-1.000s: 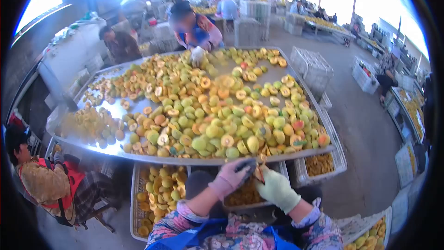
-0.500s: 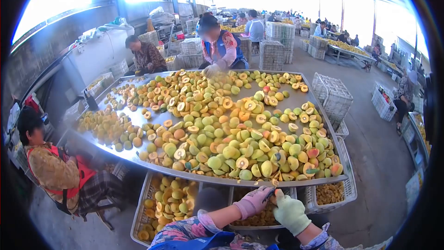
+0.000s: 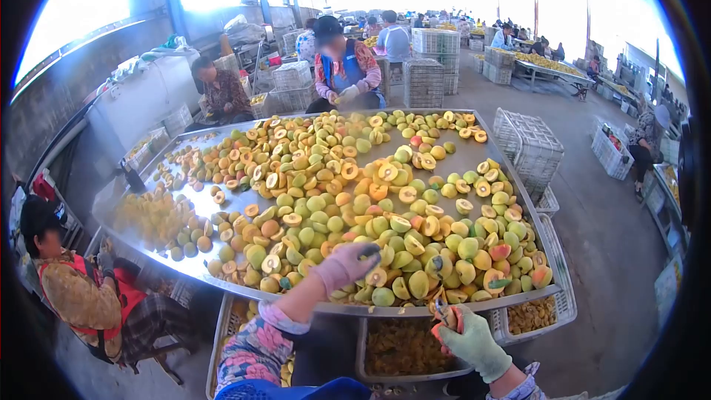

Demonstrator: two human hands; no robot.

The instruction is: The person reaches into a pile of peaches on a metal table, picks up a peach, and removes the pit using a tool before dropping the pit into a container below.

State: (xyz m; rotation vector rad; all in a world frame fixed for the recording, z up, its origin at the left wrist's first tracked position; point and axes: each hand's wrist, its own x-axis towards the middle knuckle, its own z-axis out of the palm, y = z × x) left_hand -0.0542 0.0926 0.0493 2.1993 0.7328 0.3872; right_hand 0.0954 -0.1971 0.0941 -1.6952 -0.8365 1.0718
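Just off the near edge of the broad silver metal tabletop [image 3: 465,161], at five o'clock from its middle, the pale-green-gloved right hand [image 3: 475,348] has its fingers wrapped around a red-handled metal tool [image 3: 444,317]. At six o'clock the pink-gloved, dark-tipped left hand [image 3: 346,265] hangs over yellow-green fruit [image 3: 418,284], whole and halved, heaped near the rim; I can't tell whether its fingers grip a piece. Bare metal shows at one o'clock. Past the right edge, grey floor [image 3: 596,252] stretches widely at three o'clock, with stacked white plastic crates [image 3: 527,150] at two.

Heaped fruit [image 3: 361,204] (open room above) blocks low passage.
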